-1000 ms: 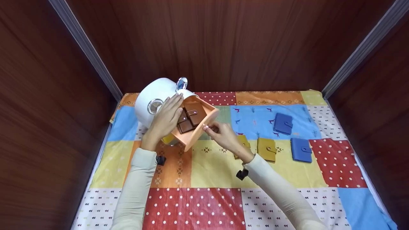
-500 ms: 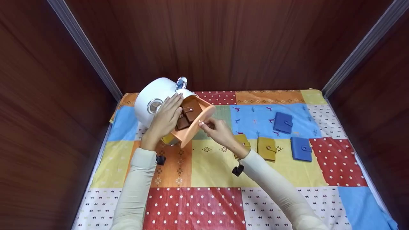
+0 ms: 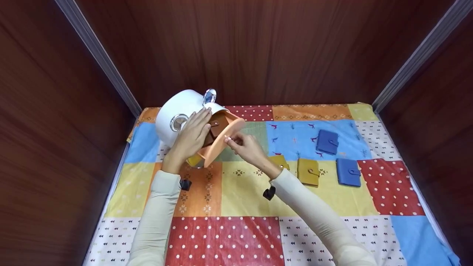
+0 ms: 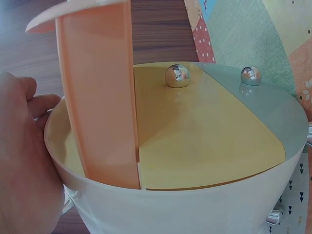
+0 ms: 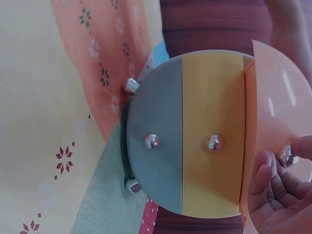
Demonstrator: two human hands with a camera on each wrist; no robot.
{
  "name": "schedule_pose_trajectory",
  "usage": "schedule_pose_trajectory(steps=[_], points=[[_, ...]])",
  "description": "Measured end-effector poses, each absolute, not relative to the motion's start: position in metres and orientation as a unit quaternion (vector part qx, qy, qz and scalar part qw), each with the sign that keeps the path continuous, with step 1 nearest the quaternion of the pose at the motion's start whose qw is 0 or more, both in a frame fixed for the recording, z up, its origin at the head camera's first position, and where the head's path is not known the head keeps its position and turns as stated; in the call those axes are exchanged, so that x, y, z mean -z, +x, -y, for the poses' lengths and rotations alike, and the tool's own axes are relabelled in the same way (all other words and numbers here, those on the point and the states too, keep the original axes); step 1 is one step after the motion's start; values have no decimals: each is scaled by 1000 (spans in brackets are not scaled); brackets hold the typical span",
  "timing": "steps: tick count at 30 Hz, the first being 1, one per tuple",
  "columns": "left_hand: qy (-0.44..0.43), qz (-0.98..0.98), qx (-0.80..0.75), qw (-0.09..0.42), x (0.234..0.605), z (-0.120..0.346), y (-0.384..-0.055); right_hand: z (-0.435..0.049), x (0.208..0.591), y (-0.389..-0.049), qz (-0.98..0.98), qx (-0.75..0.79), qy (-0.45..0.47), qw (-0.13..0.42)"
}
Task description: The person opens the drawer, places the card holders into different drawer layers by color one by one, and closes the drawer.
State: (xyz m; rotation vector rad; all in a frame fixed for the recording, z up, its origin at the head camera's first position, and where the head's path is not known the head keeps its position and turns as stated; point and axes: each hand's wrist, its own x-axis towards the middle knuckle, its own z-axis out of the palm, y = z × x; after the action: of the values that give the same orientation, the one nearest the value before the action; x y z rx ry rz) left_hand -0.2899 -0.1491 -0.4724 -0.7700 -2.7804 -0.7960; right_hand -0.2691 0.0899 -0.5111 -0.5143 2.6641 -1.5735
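A white rounded cabinet (image 3: 170, 111) stands at the table's back left with its orange top drawer (image 3: 223, 142) partly pulled out. Brown snap wallets (image 3: 219, 123) lie inside it, partly covered by the left hand and the drawer front. My left hand (image 3: 191, 136) rests on the cabinet top, fingers straight and together. With thumb and fingers my right hand (image 3: 248, 147) pinches the round silver knob (image 5: 287, 157) on the orange front. Below that drawer, the right wrist view shows a yellow drawer (image 5: 213, 97) and a grey-green drawer (image 5: 155, 107), both closed.
Two mustard-yellow wallets, one (image 3: 308, 172) lying open to view and another (image 3: 279, 162) partly behind the right wrist, lie right of the cabinet. Farther right are a dark blue wallet (image 3: 327, 142) and a lighter blue wallet (image 3: 348, 172). Brown wood panels (image 3: 244, 51) enclose the patchwork-covered table.
The orange drawer has slid left, farther into the cabinet, with my right hand moving along on its knob. Less of the brown wallets shows. My left hand has stayed in place.
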Motion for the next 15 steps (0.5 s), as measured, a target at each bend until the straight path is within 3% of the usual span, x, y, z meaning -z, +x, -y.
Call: schedule_pose_trajectory(steps=[15], points=[[-254, 928, 262, 74, 471, 148, -289, -75, 509, -278, -852, 498, -163, -5]])
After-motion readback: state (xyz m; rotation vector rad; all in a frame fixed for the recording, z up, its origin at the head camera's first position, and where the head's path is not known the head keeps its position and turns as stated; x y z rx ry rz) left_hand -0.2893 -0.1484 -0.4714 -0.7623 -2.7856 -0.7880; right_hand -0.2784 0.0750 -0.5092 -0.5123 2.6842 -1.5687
